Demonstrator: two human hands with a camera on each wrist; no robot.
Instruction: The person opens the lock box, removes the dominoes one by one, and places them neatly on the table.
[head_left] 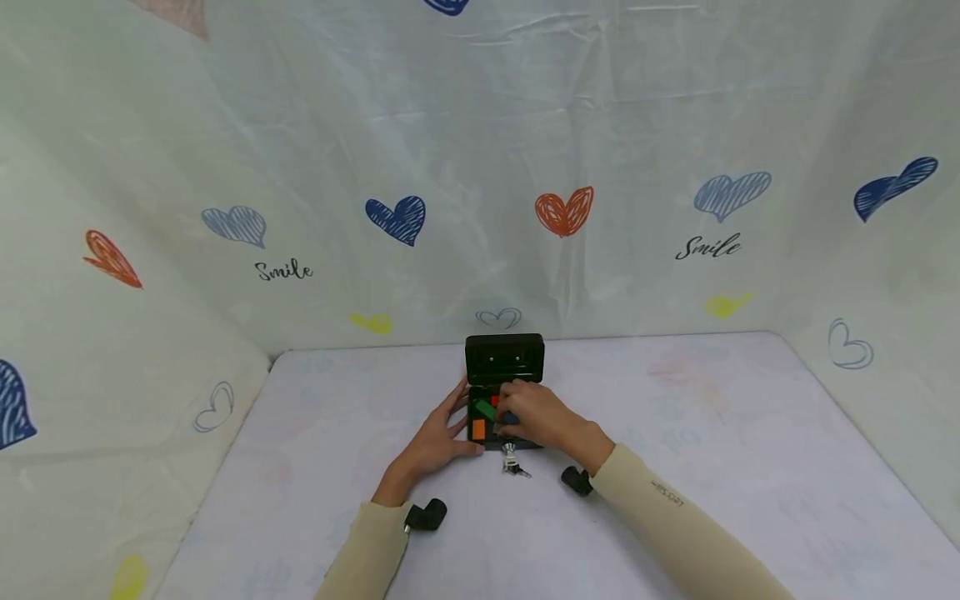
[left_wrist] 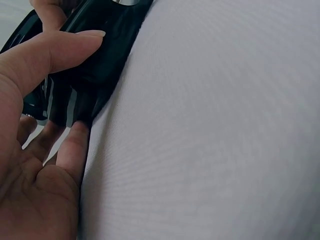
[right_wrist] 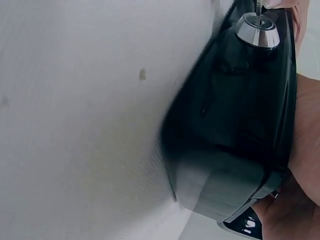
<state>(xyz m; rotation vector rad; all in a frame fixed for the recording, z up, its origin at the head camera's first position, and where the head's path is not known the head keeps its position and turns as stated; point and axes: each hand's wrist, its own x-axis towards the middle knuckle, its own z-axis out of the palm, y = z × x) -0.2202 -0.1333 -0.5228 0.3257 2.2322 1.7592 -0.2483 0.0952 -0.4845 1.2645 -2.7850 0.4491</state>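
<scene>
A black metal cash box (head_left: 506,445) stands with its lid (head_left: 505,358) raised. My left hand (head_left: 437,440) holds its near left corner, thumb on the front wall and fingers along the side. Inside lie an orange block (head_left: 478,429), a red block (head_left: 495,401) and a slanted green block (head_left: 486,409). My right hand (head_left: 542,415) reaches in over the right part, its fingers curled around a blue piece (head_left: 510,417) that seems pinched against the thumb; the hand partly hides it. In the right wrist view the fingertips are mostly hidden behind the box wall.
Keys (head_left: 514,468) hang from the round silver lock (right_wrist: 257,31) on the box's front. The box stands on a white-covered table (head_left: 337,417). Behind it hangs a pale sheet (head_left: 465,275) printed with hearts. A black camera mount (head_left: 426,515) sits at each wrist.
</scene>
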